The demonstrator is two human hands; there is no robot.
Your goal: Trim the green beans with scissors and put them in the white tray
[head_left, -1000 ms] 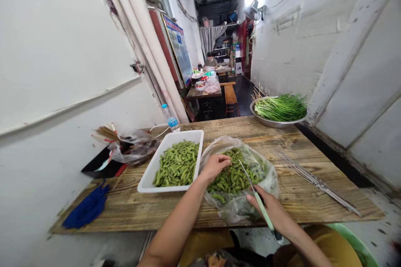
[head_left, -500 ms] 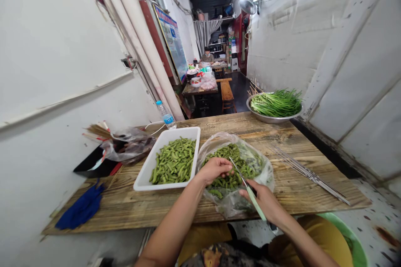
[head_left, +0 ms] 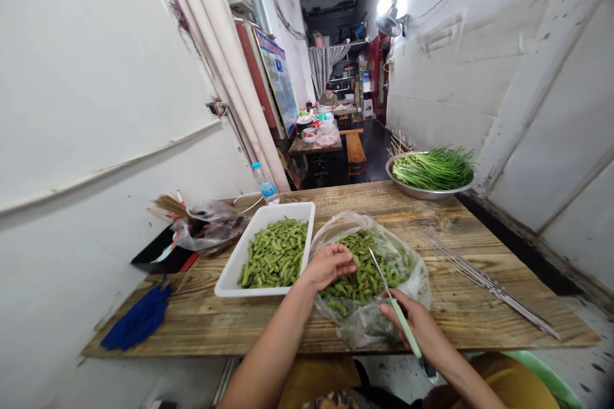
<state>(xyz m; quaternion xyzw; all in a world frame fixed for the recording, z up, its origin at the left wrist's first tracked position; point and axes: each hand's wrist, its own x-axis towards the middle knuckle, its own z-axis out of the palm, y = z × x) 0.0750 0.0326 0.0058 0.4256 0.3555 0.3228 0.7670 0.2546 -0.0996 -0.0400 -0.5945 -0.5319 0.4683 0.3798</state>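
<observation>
Edamame pods [head_left: 359,275] in bag [head_left: 416,284] beside tray [head_left: 283,209]

Bright green pods [head_left: 273,254] in a white tray [head_left: 273,209], a pale green knife handle [head_left: 403,326], dark green chives [head_left: 432,168], a deep blue cloth [head_left: 138,319], and streaky brown grain across the wooden table [head_left: 201,326].

Green edamame pods [head_left: 357,275] lie heaped in a clear plastic bag [head_left: 412,275], which sits open and slumped on the wood at lower center of the frame. Knife [head_left: 401,326] has a pale green handle and thin steel blade, tilted with the tip over the heap, pointing upper left. White plastic tray [head_left: 265,291] sits just left of the bag, angled, holding a flatter, even layer of similar pods [head_left: 274,254].
</observation>
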